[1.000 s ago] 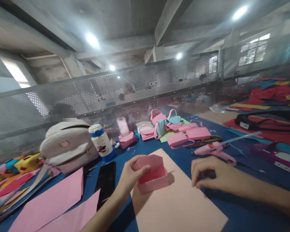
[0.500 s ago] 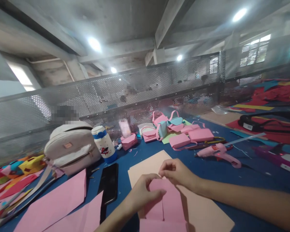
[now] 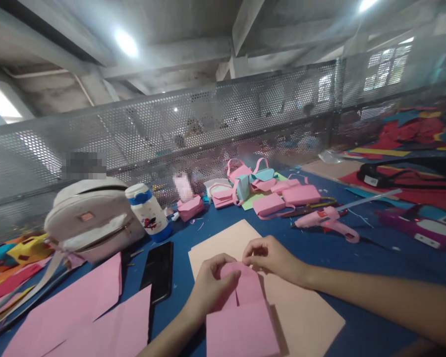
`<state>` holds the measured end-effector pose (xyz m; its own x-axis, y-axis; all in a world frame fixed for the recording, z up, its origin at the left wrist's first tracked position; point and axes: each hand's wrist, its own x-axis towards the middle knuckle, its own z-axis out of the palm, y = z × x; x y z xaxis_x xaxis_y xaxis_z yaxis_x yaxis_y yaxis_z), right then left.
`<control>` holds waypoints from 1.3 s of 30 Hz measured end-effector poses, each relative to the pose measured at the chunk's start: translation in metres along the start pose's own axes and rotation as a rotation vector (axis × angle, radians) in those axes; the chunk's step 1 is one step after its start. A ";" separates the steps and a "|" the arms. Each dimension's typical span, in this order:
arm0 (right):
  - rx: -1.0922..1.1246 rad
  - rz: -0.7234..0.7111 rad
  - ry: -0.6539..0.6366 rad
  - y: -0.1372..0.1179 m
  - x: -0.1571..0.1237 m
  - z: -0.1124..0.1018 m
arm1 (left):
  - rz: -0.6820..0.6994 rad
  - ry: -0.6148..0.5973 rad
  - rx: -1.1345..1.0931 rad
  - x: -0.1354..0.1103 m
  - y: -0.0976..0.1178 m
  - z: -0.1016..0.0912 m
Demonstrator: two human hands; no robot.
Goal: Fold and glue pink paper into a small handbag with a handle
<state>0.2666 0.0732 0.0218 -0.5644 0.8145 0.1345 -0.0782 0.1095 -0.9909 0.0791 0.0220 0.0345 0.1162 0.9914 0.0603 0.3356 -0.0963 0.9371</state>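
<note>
A pink folded paper bag (image 3: 241, 325) with a rounded flap lies in front of me over peach-coloured card sheets (image 3: 301, 312). My left hand (image 3: 213, 285) grips it along its left side, thumb across the flap and fingers behind the top edge. At the flap's top right edge, the fingertips of my right hand (image 3: 269, 258) pinch together. What lies between those fingertips is mostly hidden. A dark slit shows in the bag just under the thumb.
Left of my hands lie a black phone (image 3: 158, 272) and pink paper sheets (image 3: 78, 302). Behind stand a bottle (image 3: 148, 213) and a pale backpack (image 3: 92, 223). Small finished paper bags (image 3: 269, 203), a pink glue gun (image 3: 327, 223) and a purple device (image 3: 416, 225) sit right, before a perforated metal screen (image 3: 226, 124).
The bag's lower panel has come further up into view. Both hands keep their hold near the flap. The whole view has shifted, so things sit slightly further left and higher.
</note>
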 end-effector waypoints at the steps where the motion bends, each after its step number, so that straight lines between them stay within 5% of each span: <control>1: -0.014 0.002 0.000 0.000 0.000 0.001 | 0.003 0.012 0.009 -0.001 0.001 0.001; 22: -0.005 0.024 -0.082 -0.008 -0.005 0.004 | -0.009 -0.049 -0.128 -0.006 0.002 0.005; 39: -0.219 -0.208 -0.077 -0.009 -0.009 0.000 | -0.113 -0.081 -0.256 -0.005 0.005 0.004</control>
<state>0.2726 0.0649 0.0298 -0.6164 0.7168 0.3259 -0.0247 0.3961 -0.9179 0.0840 0.0164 0.0376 0.1692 0.9833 -0.0673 0.1047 0.0500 0.9932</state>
